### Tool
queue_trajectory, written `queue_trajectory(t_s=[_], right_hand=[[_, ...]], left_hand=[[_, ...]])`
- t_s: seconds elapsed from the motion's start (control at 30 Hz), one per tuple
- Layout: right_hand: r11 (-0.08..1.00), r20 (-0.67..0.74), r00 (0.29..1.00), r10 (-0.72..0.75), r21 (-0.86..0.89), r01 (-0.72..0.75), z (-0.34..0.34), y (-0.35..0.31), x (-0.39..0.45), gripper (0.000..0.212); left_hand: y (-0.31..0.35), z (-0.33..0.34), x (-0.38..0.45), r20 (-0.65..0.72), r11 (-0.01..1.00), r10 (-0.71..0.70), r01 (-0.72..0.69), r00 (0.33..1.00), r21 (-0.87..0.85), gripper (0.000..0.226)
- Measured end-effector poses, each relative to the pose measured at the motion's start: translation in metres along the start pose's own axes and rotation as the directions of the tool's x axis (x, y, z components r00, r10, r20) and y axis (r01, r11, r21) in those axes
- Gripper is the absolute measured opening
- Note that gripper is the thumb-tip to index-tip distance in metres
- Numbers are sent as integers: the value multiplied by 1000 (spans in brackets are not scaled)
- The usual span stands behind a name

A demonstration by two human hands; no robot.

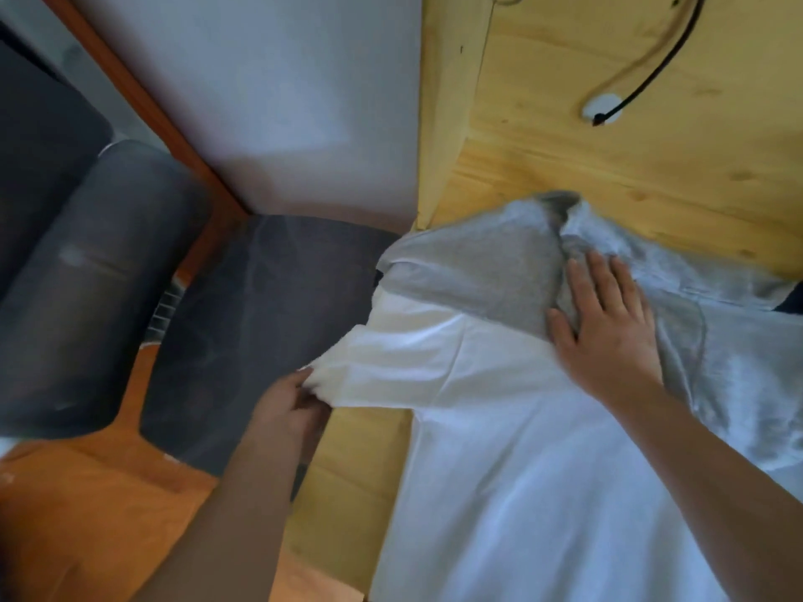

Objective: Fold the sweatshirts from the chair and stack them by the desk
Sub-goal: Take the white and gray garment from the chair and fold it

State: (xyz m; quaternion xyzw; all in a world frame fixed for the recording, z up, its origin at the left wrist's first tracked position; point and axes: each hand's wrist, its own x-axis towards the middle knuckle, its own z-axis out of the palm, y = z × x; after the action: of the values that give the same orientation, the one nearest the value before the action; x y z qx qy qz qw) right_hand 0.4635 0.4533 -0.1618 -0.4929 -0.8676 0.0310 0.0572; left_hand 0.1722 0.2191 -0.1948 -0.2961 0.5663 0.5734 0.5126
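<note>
1. We have a white garment (499, 449) spread flat on the wooden desk (608, 136), filling the view from about 3 o'clock round to 6 o'clock, with its sleeve reaching off the desk edge toward 9 o'clock.
2. A grey sweatshirt (491, 275) lies at the white one's top end, near the centre and toward 2 o'clock; parts of it rest on the white cloth, and its collar is bunched.
3. Our right hand (608, 323) lies flat, fingers straight and spread, pressing where grey meets white and gripping nothing.
4. Our left hand (291, 401), at about 8 o'clock, has fingers and thumb curled round the end of the white sleeve, pinching the cuff.
5. We judge both pieces light, soft and limp: they will sag and crease wherever unsupported, and the smooth wood may let them slide. So we would hold at seams, cuffs or shoulders, and keep one palm down as an anchor while the other hand carries the sleeve across.
6. The desk is pale pine with visible knots; a black cable (652, 67) runs into a white grommet (602, 108) at 1 o'clock.
7. At 9 o'clock stands a dark grey chair (260, 323) on a reddish-brown floor (87, 514), with a pale wall (282, 102) at 11 o'clock.
</note>
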Motion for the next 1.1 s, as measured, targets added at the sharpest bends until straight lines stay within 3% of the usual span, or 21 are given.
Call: queue_trajectory(t_s=[0.07,0.17,0.3,0.43,0.5,0.53,0.57,0.6,0.63,0.67,0.73,0.77,0.8,0.83,0.9,0.93,1.0,1.1], right_hand=[[1000,-10,1000,17,-6,-17,0,-1,-1,69],[1000,-20,1000,21,15,-21,0,-5,0,68],[1000,20,1000,18,7,-19,-5,-5,-2,69],[992,267,956,124,-19,-124,-32,-21,14,78],[965,299,947,120,191,-183,-67,-48,24,73],[891,325,940,103,391,-232,-92,-68,25,66],[729,412,906,95,591,-345,-121,-88,22,56],[474,548,837,8,734,-485,-146,-107,18,51],[220,629,768,-119,771,-597,-171,-122,13,56],[44,645,735,-210,757,-652,-189,-131,6,62],[-109,585,788,-193,785,-610,-203,-132,-9,53],[-68,560,828,-32,825,-560,-200,-126,-21,39],[15,539,817,202,833,-553,-194,-118,-35,28],[51,526,738,422,799,-599,-184,-106,-51,27],[-107,587,536,607,728,-677,-158,-81,-86,33],[-184,629,446,637,686,-704,-145,-62,-107,36],[-233,717,358,599,583,-778,-117,-46,-128,35],[-234,721,318,616,552,-800,-101,-31,-139,28]], left_hand=[[14,-9,2,41,978,101,-91,994,-189,44],[41,-26,-15,79,918,260,-220,962,-330,52],[70,-37,-59,256,922,334,-258,907,-289,44],[85,-17,-115,350,896,434,-359,830,-260,47],[87,-1,-142,411,886,464,-395,785,-245,46],[85,10,-157,461,884,468,-408,754,-230,44],[81,23,-171,514,880,468,-432,719,-198,40],[73,39,-186,571,869,466,-472,676,-150,34],[64,56,-201,627,842,457,-534,630,-77,28],[53,72,-214,690,782,435,-623,579,30,25],[29,101,-230,861,536,240,-801,448,267,26],[16,113,-235,911,399,74,-849,405,345,28],[5,119,-234,916,304,-69,-866,395,396,30],[-4,121,-228,904,265,-144,-864,403,427,32],[-15,113,-201,873,167,-108,-858,475,487,35],[-26,110,-180,853,1,-41,-853,521,521,39],[-29,80,-138,803,-332,133,-737,581,588,54],[-43,53,-101,832,-596,165,-619,530,512,75]])
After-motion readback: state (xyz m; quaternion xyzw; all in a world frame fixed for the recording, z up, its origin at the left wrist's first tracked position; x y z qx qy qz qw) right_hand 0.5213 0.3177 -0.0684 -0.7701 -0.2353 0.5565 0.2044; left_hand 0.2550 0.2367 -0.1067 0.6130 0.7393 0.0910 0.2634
